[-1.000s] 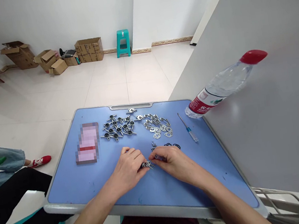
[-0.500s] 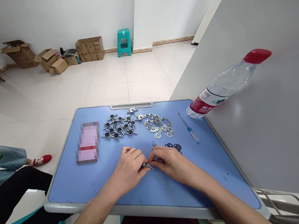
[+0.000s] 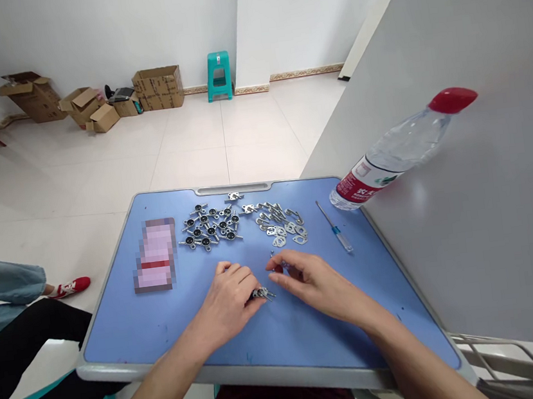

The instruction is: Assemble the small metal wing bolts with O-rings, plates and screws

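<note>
My left hand [image 3: 230, 300] is closed round a small metal fitting [image 3: 264, 293]; its silver prongs stick out past the thumb, and the rest is hidden in my fingers. Just right of it, my right hand [image 3: 319, 283] hovers with thumb and forefinger apart and nothing visible between them. Tiny screws [image 3: 272, 253] lie by its fingertips, partly covered. Farther back is a group of metal fittings with black round centres [image 3: 212, 227]. Silver hooks [image 3: 275, 213] and flat oval plates [image 3: 294, 230] are heaped to the right of that group.
On the blue table [image 3: 205, 336] are a screwdriver [image 3: 338, 231] at right and a blurred pink rectangular item [image 3: 155, 255] at left. A red-capped water bottle [image 3: 378, 163] stands by the grey panel. Another person's legs [image 3: 30, 332] are at left. Cardboard boxes [image 3: 158, 88] and a stool [image 3: 219, 76] stand behind.
My right hand has let go of the fitting and drawn slightly up and right, its thumb and forefinger parting. The left hand keeps its hold, almost still.
</note>
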`<state>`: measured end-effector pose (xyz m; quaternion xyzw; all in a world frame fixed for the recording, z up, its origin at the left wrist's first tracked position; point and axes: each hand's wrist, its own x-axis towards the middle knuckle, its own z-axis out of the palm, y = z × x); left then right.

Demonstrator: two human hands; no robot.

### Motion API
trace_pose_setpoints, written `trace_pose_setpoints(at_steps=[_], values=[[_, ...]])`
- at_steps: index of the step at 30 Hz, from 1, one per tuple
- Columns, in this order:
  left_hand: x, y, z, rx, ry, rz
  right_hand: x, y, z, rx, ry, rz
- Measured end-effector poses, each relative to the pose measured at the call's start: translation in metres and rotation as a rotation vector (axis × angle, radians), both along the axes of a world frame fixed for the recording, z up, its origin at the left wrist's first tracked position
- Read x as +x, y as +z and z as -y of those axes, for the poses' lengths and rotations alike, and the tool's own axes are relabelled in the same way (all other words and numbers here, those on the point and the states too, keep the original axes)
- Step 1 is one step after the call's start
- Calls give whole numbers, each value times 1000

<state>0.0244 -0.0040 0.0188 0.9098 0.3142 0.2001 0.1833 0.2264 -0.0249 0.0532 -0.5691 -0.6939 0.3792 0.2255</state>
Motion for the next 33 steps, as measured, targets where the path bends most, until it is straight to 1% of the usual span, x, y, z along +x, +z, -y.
trace_pose_setpoints(at_steps=[4, 6, 10, 12, 15, 19, 23, 33], values=[[0, 0, 0, 7, -2, 2, 7, 8, 1, -4, -101, -266], [0, 0, 0, 14, -2, 6, 8, 10, 2, -3, -118, -342], [0, 0, -1, 17, -3, -8, 4, 8, 3, 49, -133, -275], [0, 1, -1, 19, -7, -18, 1, 6, 4, 57, -138, -275], [1, 2, -2, 22, -8, -20, -2, 2, 6, 75, -92, -305], [0, 1, -2, 27, -4, -20, -5, 0, 8, 88, -28, -266], [0, 1, -2, 25, -7, -18, -6, 1, 8, 100, 8, -230], [1, 1, -2, 33, -2, -33, -10, -1, 8, 129, 81, -232]])
